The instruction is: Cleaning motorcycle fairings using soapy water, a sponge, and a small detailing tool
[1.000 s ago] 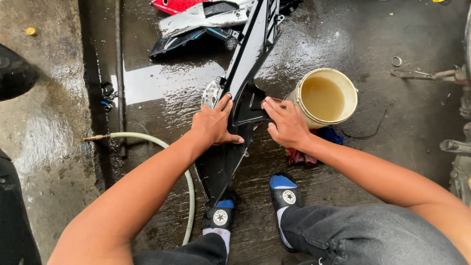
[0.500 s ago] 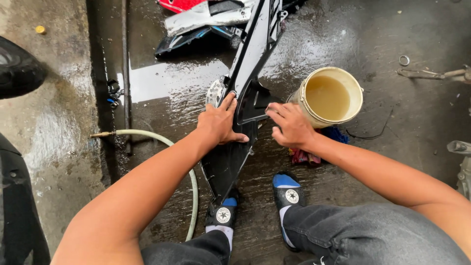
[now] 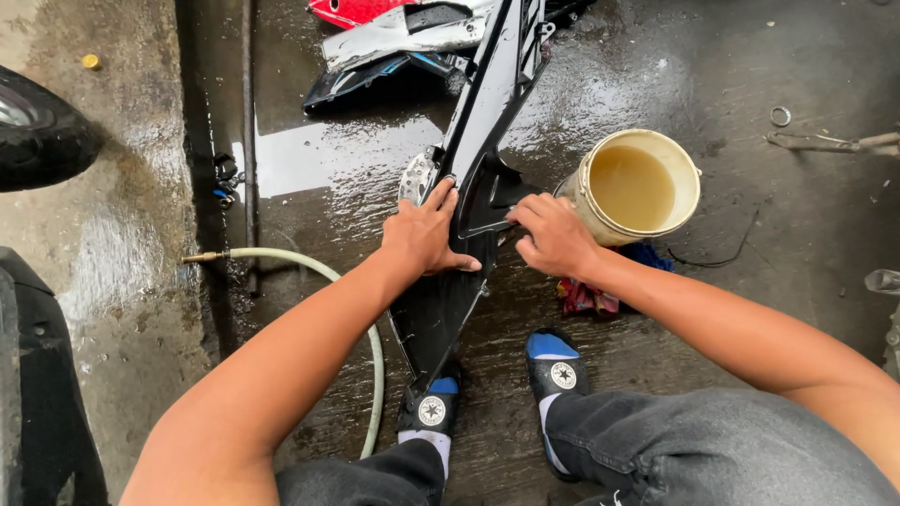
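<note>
A long glossy black plastic panel [image 3: 487, 103] lies lengthwise on the wet concrete floor, running from my feet to the top of the view. My left hand [image 3: 424, 234] grips its left edge at the middle, fingers curled over the top. My right hand [image 3: 553, 236] rests on the panel's right edge, fingertips pressed against its inner ridge. Whether the right hand holds anything small is hidden.
A cream bucket [image 3: 639, 186] of murky water stands right of the panel, a coloured rag [image 3: 583, 296] beside it. A pale hose [image 3: 309, 272] curves on the left. Red and grey body panels [image 3: 394, 28] lie at the top. A tyre [image 3: 37, 136] is far left. A metal tool [image 3: 830, 142] lies at right.
Both hands have stayed on the panel. The right hand has slid slightly left onto the inner ridge, and the view has shifted a little.
</note>
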